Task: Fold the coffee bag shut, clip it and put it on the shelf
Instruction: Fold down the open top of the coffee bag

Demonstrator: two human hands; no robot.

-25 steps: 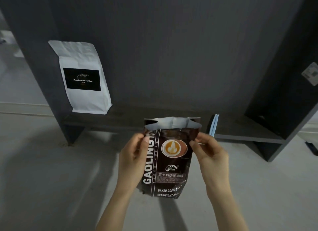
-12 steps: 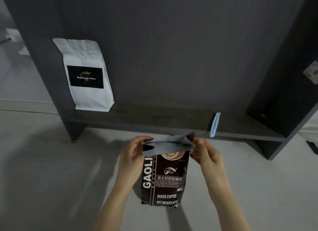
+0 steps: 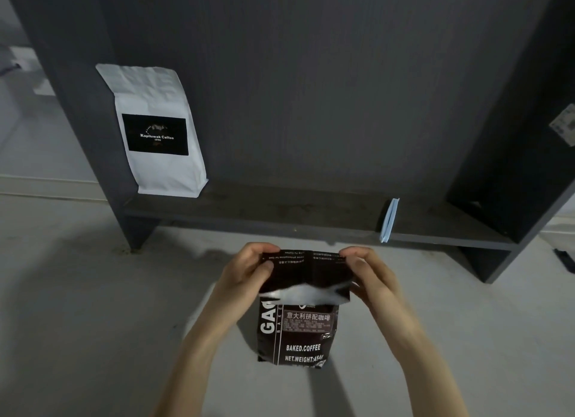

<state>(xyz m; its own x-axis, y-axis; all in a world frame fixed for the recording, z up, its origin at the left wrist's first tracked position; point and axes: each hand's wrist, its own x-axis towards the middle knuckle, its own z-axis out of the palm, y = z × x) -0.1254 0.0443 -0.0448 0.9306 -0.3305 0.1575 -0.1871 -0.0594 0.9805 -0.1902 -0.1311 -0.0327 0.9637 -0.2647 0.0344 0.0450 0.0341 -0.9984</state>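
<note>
Hands, your left (image 3: pixel 249 272) and right (image 3: pixel 367 276), now grip the dark coffee bag (image 3: pixel 298 332), its top newly folded forward; logo hidden, silver lining blurred.

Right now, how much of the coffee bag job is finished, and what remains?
The first fold looks done: the dark coffee bag has its top flap turned over. Left hand and right hand pinch that fold. Left: fetch the pale blue clip from the shelf, clip the bag and shelve it.
</note>
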